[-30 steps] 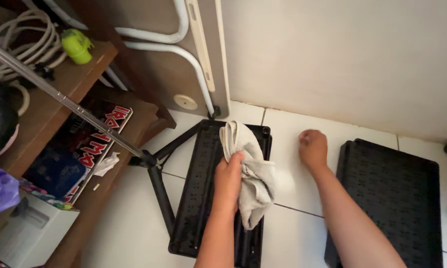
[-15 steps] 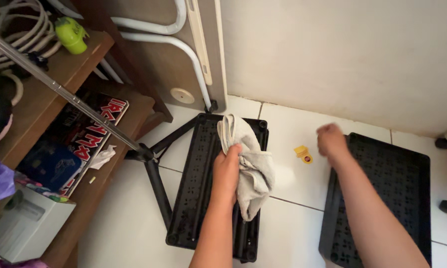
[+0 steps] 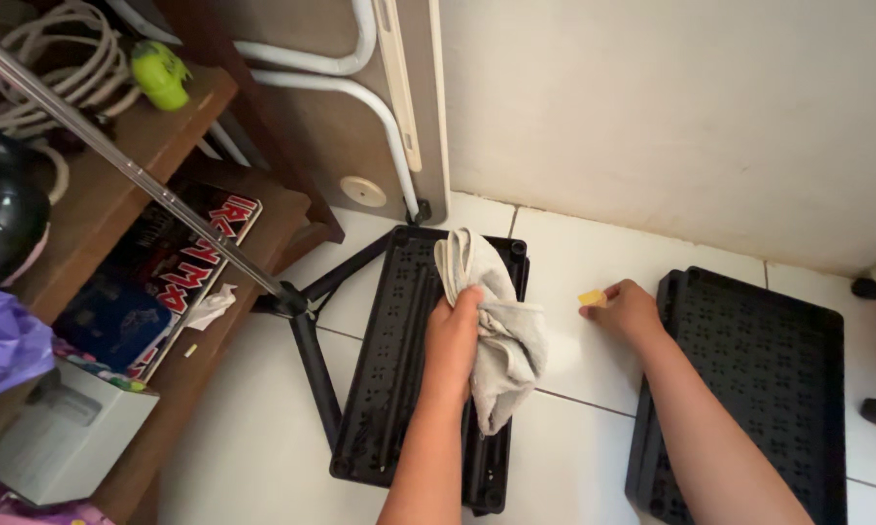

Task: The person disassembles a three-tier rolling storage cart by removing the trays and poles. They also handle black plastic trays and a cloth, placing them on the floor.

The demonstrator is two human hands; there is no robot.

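Purple plastic, a crumpled bag (image 3: 5, 340), sits at the far left of my view, with a white box (image 3: 64, 442) just below it on the wooden shelf (image 3: 117, 199). Next to these I see a flat package (image 3: 156, 282) lying on a lower board, dark with big red-and-white lettering, and a scrap of white paper (image 3: 210, 306) on its edge. Higher up sit coiled pale cords (image 3: 54, 83) and a small lime-green object (image 3: 161, 73).

A metal pole (image 3: 137, 175) slants down to a black stand base (image 3: 307, 321) on the white tile floor (image 3: 244, 428). Beside it lies a black perforated tray (image 3: 399, 360), one end near a folded table (image 3: 360, 117) leaning on the wall. My left hand (image 3: 453, 335) is clenched around a grey cloth (image 3: 501, 335), pressing it on that tray.

Further right, my right hand (image 3: 628, 311) pinches a small yellow piece (image 3: 592, 297) just above the floor, between the two trays. Half a second ago that piece lay loose on the tile and the hand hovered over the second black tray (image 3: 778, 379); now the hand has come back left and has it in its fingertips. The left hand and cloth have barely shifted.

Two dark round feet (image 3: 871, 288) show at the right edge.
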